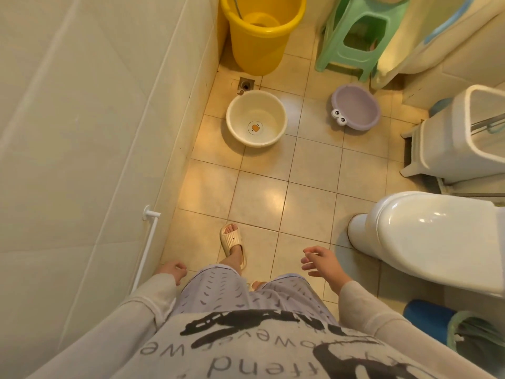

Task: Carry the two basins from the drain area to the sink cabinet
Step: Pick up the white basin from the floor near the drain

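Cream basin [257, 119]: round, smooth plastic, rolled rim, small duck print at btm centre; sat upright on floor tiles [308, 170] just below the drain [246, 84], rim nearly touching the drain plate. Looks empty and dry, tho glare hides part of the inside.

Lilac basin [356, 107]: shallower, oval-ish, matte plastic w/ two cartoon eyes on the near rim; upright on tiles to the right, well apart from the cream one, near a green stool [352, 36]. Neither basin is held; both far ahead of the body.

Left hand [172, 272]: low at the thigh, fingers curled loosely in, nothing held. Right hand [319, 262]: out in front, fingers spread wide, empty.

Step judged: approach, not yet a pickup. Best done by stepping fwd past the toilet [426, 236], crouching between the basins, and taking each by its rim, one per hand; the rolled lip of the cream one should give a firm pinch. Alt: lilac nested in cream if it fits, not certain from here.

Tiles are glossy, beige, w/ dark grout; possibly wet near the drain, so slip risk in slides. Yellow bucket [261, 31] stands behind the drain, against the wall. Sink cabinet not identified w/ certainty.
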A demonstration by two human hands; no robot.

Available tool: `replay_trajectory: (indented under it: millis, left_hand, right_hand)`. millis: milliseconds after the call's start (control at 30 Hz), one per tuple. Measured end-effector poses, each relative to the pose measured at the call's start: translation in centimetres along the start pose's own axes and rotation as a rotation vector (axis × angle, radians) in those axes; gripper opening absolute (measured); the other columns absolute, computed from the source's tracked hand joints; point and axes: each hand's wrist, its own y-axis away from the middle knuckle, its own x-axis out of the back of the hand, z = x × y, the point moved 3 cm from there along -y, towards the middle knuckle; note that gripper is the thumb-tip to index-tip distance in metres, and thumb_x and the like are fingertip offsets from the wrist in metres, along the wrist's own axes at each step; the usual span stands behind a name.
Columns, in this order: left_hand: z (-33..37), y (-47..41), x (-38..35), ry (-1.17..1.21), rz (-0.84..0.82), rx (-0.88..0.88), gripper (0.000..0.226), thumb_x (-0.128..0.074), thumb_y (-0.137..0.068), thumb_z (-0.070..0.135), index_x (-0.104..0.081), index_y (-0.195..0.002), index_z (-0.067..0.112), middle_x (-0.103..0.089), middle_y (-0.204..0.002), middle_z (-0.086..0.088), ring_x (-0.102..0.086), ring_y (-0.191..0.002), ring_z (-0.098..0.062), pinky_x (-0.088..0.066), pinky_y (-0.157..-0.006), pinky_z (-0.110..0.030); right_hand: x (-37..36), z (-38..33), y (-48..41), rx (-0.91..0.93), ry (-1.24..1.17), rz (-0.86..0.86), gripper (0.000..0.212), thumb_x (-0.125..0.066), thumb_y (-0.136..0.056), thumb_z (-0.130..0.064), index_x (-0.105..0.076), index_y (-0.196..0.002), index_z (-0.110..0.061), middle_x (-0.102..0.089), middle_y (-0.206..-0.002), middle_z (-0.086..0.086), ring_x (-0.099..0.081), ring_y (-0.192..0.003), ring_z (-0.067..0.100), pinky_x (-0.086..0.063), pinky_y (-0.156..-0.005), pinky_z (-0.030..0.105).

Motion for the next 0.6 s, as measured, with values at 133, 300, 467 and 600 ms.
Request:
replay_trajectory:
  millis: [133,300,467,600]
  left_hand:
    - [7.2,-1.3,4.3,0.053,0.024,-0.082,0.023,-0.051,-0.087,0.011,-0.062,-0.107,0.008,-0.059,-0.091,-0.010,-0.055,-0.080,-0.023,-0.039,-0.060,-0.023]
    - [14.2,-1.7,7.9,0.108,-0.005,-0.168,0.009,-0.052,-0.087,0.009,-0.057,-0.093,0.013,-0.059,-0.094,-0.008,-0.056,-0.079,-0.025,-0.036,-0.054,-0.023]
    - [19.2,-2.7,10.4,0.229,-0.022,-0.186,0.011,-0.051,-0.086,0.006,-0.058,-0.093,0.013,-0.061,-0.095,-0.009,-0.055,-0.063,-0.014,-0.038,-0.054,-0.024]
    - [21.3,-4.4,11.8,0.261,0.009,-0.160,0.013,-0.046,-0.089,0.008,-0.057,-0.094,0.013,-0.061,-0.094,-0.008,-0.054,-0.062,-0.013,-0.038,-0.055,-0.023]
  right_hand:
    - [1.1,-2.0,-1.6,-0.070,0.026,0.032,0.026,-0.044,-0.095,-0.014,-0.057,-0.114,-0.001,-0.062,-0.090,0.013,-0.059,-0.078,0.025,-0.046,-0.063,0.029]
    - [2.8,-3.5,-2.7,-0.157,0.002,0.079,0.024,-0.045,-0.095,-0.014,-0.058,-0.113,-0.002,-0.062,-0.091,0.014,-0.058,-0.076,0.025,-0.044,-0.064,0.030]
    - [4.3,-5.9,-4.9,-0.188,-0.046,0.106,0.023,-0.046,-0.096,-0.015,-0.057,-0.112,-0.004,-0.063,-0.087,0.010,-0.060,-0.076,0.024,-0.046,-0.067,0.032]
    - [5.1,-9.7,-7.6,-0.192,-0.070,0.079,0.023,-0.046,-0.096,-0.016,-0.057,-0.112,-0.004,-0.062,-0.085,0.008,-0.061,-0.078,0.025,-0.047,-0.065,0.032]
